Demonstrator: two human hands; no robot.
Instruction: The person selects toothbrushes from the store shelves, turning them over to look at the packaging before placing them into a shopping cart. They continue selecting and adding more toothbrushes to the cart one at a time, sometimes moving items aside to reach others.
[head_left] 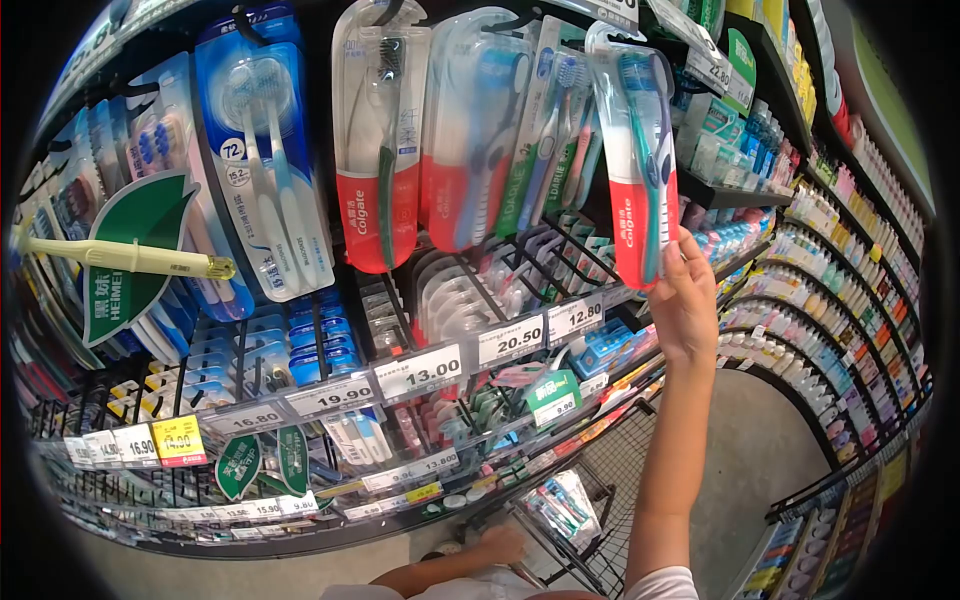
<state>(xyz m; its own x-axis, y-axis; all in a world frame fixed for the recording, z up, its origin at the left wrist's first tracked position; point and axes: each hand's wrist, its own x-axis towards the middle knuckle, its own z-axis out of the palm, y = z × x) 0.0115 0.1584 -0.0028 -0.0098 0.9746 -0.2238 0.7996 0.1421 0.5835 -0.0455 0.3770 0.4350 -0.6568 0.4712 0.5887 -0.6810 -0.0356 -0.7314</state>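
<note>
My right hand is raised at the shelf, its fingers closed on the lower edge of a red and white Colgate toothbrush pack. Two toothbrushes, one teal and one dark blue, show through the pack, whose top is by a black hook. Left of it hang more packs: a Darlie pack, a red and white Colgate pack and a blue twin pack. Low in the view, my left hand is closed at the handle of a shopping cart; what its fingers grip is too small to tell.
Price labels run along the shelf edge below the hooks. A green leaf-shaped sign and a yellow stick jut out at the left. Packs of toothbrushes lie in the cart. Curved shelves of bottles stand at the right, past the floor.
</note>
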